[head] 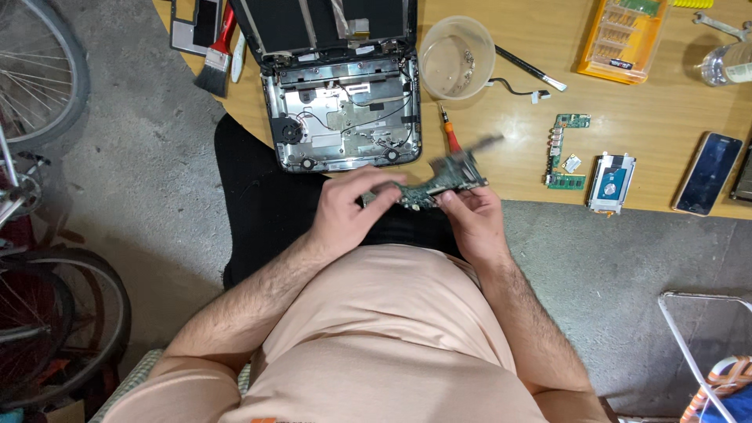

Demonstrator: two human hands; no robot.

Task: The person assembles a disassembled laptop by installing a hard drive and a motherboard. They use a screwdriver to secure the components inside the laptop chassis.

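Item: green circuit board [439,184], held over the lap at the table edge [533,192]. Left hand [348,211] pinches its near-left end; right hand [470,219] grips its lower edge, fingers closed on it. Long axis runs left-low to right-high, apparently tilted; motion blur obscures detail. Beyond: opened laptop chassis [345,125], red screwdriver [450,135], clear plastic cup [457,56].

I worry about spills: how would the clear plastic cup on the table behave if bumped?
The clear plastic cup looks thin-walled and nearly empty, so probably light and easily shoved. It stands upright on the table; a knock might tip it, scattering the small bits inside.
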